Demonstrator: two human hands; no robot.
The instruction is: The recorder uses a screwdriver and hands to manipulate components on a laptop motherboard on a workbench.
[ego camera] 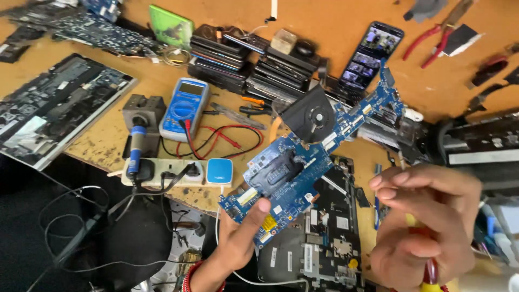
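My left hand (238, 240) grips the lower end of a long blue laptop motherboard (303, 162), thumb on top, and holds it tilted in the air. A black cooling fan (311, 114) is fixed to the board's upper part. My right hand (421, 221) is closed around a screwdriver with a yellow and red handle (427, 267), its thin shaft rising near the fingertips, just right of the board. Under both hands lies an opened laptop chassis (319, 249).
On the wooden bench lie a blue multimeter (185, 108) with red and black leads, a power strip (162, 173), a stack of black drives (254, 62), a phone (372, 54), red pliers (432, 40), and another opened laptop (51, 108) at left.
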